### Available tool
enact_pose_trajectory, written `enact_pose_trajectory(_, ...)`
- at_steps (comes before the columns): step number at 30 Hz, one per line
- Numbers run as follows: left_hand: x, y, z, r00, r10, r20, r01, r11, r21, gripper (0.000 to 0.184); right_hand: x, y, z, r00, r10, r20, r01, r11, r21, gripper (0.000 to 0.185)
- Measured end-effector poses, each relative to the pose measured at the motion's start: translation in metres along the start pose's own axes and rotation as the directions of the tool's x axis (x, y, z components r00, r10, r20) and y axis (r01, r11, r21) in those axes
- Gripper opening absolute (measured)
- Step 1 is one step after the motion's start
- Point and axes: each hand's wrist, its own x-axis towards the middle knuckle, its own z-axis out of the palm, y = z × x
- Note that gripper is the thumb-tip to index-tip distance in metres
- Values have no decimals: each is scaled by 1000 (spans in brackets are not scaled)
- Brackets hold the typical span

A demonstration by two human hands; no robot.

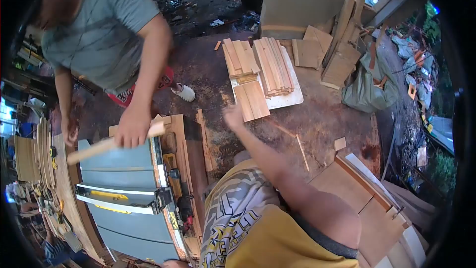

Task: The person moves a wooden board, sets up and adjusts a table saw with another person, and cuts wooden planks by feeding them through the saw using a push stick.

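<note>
My right arm reaches forward, and my right hand [233, 117] is at the left edge of a flat wooden board [252, 101]. The hand is blurred, so I cannot make out its fingers or whether it grips the board. That board lies at the near end of stacked wooden slats [273, 67] on a white sheet [292, 97]. Only a sliver of my left hand [176, 264] shows at the bottom edge, beside the table saw [124, 168]; its fingers are hidden.
Across the saw, a co-worker [104, 34] in a grey shirt holds a wooden strip [116, 142] above the table. A saw fence [119, 199] crosses its top. Wooden panels [342, 208] stand at my right. A grey-green sack [369, 87] and wood offcuts [312, 47] lie farther back.
</note>
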Motion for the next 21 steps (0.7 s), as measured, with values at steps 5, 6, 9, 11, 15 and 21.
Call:
enact_pose_trajectory(5,8,-23,11,997,64,-39,-63,998,14,40,33,147,-99,936,326,131,-285,922,-263,41)
enact_pose_trajectory(6,17,-36,14,994,88,-61,-88,996,11,39,29,156,-127,946,272,178,-189,906,-379,41)
enact_pose_trajectory(9,45,-64,34,958,-287,26,287,944,-164,39,13,181,-170,953,213,214,-82,865,-495,41)
enact_pose_trajectory(11,-21,5,-35,878,-478,25,403,711,-576,54,11,206,-188,959,212,188,-79,837,-541,40)
enact_pose_trajectory(15,-28,12,-42,833,-553,15,527,786,-323,71,22,202,-170,942,189,276,22,788,-615,40)
enact_pose_trajectory(21,-38,35,-82,802,-582,137,565,662,-493,71,19,169,-96,768,147,623,322,752,-575,39)
